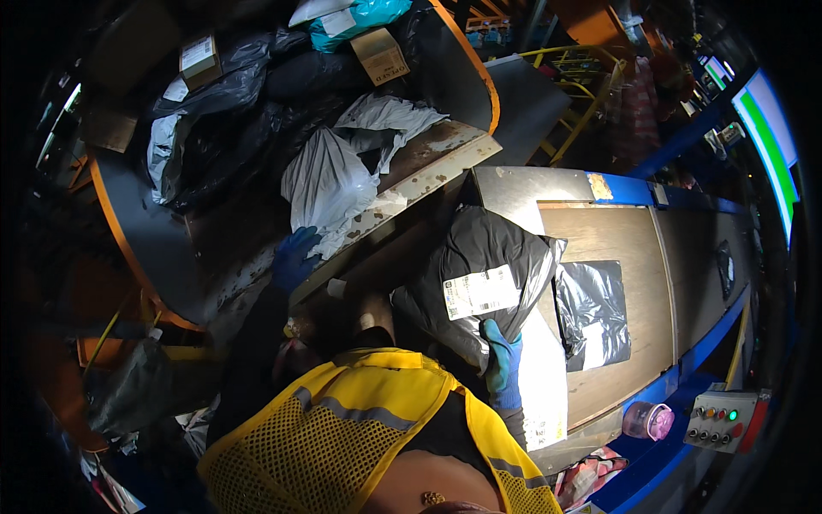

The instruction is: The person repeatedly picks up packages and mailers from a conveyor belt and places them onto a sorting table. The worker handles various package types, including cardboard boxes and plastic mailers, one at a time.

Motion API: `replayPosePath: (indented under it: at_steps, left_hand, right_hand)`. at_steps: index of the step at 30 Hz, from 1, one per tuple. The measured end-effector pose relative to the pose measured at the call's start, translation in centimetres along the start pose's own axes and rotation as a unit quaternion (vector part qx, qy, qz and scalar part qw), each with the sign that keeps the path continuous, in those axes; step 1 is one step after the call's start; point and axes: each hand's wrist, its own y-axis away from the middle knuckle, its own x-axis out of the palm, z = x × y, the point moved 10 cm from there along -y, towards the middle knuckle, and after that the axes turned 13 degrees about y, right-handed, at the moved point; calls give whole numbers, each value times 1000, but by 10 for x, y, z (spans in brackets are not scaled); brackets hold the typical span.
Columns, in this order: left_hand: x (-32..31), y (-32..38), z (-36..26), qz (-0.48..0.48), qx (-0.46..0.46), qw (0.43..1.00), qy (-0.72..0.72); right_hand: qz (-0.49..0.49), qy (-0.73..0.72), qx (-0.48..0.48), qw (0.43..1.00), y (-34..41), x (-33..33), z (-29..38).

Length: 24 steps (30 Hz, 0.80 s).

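My right hand (502,360), in a blue glove, grips the lower edge of a black plastic mailer parcel (417,283). The parcel bears a white label (481,292) and overlaps the near end of a conveyor belt (616,238). My left hand (295,257), also gloved in blue, is at the lower end of a grey plastic bag (331,173). It touches the bag beside the worn metal lip (430,170) of a large bin; whether its fingers close on the bag cannot be told. Another black mailer (592,315) lies flat on the belt.
Black bags and cartons (380,56) fill the orange-rimmed bin (491,83). A small dark parcel (725,270) lies farther along the belt. A pink-lidded container (648,421) stands by a button control box (725,421). Yellow railings (578,90) rise behind.
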Motion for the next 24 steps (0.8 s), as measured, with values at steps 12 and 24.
replayPosePath:
  at_steps: [12, 24]
  left_hand:
    - [70, -162, 1, -129, 6, 949, -288]
    - [112, -165, 24, -229, 207, 912, -270]
  right_hand:
    - [-61, 17, 72, 995, -11, 6, 15]
    - [-191, -22, -284, 940, 6, -76, 83]
